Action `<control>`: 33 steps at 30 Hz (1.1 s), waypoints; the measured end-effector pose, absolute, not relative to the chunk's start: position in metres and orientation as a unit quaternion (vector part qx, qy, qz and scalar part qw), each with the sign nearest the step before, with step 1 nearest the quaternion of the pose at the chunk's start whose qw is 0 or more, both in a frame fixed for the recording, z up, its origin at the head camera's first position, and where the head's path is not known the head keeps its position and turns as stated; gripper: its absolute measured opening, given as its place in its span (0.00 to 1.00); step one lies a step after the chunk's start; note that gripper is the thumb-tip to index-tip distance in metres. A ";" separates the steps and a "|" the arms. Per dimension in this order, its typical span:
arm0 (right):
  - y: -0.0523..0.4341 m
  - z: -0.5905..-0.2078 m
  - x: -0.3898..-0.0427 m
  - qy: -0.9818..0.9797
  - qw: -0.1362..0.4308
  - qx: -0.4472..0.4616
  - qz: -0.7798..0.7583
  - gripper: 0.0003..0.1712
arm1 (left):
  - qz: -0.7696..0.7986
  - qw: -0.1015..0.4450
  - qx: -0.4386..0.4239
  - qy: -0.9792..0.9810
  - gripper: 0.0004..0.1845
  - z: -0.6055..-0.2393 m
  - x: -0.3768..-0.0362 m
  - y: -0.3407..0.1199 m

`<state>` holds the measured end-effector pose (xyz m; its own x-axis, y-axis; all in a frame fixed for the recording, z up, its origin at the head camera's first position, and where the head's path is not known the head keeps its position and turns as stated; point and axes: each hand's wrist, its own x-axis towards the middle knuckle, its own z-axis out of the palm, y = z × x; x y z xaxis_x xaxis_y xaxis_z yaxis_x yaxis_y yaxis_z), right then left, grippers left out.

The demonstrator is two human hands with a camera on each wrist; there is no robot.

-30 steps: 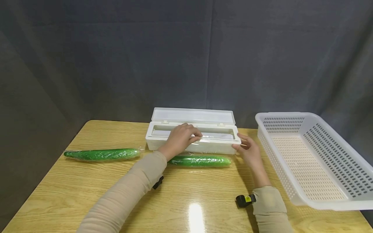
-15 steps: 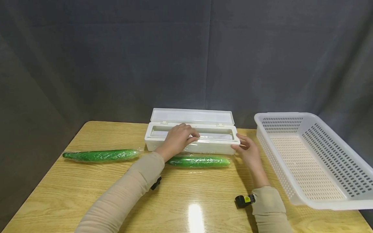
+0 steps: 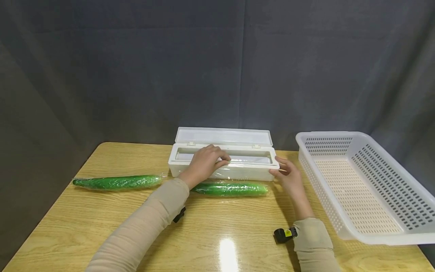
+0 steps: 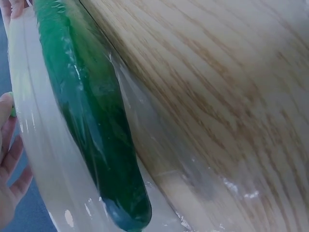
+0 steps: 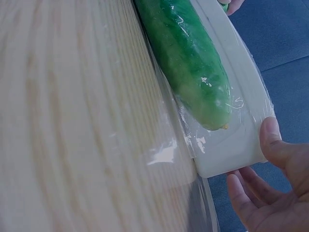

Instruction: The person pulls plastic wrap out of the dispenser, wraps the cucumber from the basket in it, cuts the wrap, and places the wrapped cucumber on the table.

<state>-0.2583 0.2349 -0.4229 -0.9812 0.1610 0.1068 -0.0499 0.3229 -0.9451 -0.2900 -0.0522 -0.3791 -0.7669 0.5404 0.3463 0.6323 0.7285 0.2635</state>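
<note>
A white cling film dispenser (image 3: 251, 174) stands with its lid (image 3: 224, 136) raised and a roll (image 3: 253, 159) inside. My left hand (image 3: 205, 160) reaches over its front edge and pinches a small green cutter slider (image 5: 224, 6), hidden by the fingers in the head view. At the right end, my right hand (image 3: 289, 175) grips the box's corner, thumb in front and fingers behind. Clear film (image 4: 164, 159) hangs from the front edge over a green cucumber (image 3: 234, 189) lying along the box. My left forearm hides that cucumber's left end.
Another cucumber (image 3: 119, 183), wrapped in film, lies on the wooden table (image 3: 204, 234) to the left. A white perforated basket (image 3: 327, 200) stands at the right. A dark curtain (image 3: 190, 75) hangs behind the table's back edge.
My left hand has slid slightly left along the dispenser's front edge. The right hand keeps its grip on the box's end. The whole head view has shifted a little.
</note>
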 end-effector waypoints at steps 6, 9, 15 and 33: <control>0.235 -0.423 -0.259 -0.809 0.095 -0.035 0.578 0.29 | -0.188 0.125 -0.319 -0.920 0.10 -0.380 -0.290 -0.055; 0.235 -0.423 -0.259 -0.810 0.098 -0.036 0.577 0.29 | -0.189 0.127 -0.319 -0.920 0.09 -0.380 -0.290 -0.057; 0.235 -0.424 -0.259 -0.810 0.097 -0.034 0.578 0.29 | -0.190 0.119 -0.318 -0.921 0.10 -0.379 -0.289 -0.058; 0.235 -0.426 -0.260 -0.807 0.103 -0.034 0.581 0.29 | -0.189 0.121 -0.313 -0.923 0.09 -0.377 -0.289 -0.063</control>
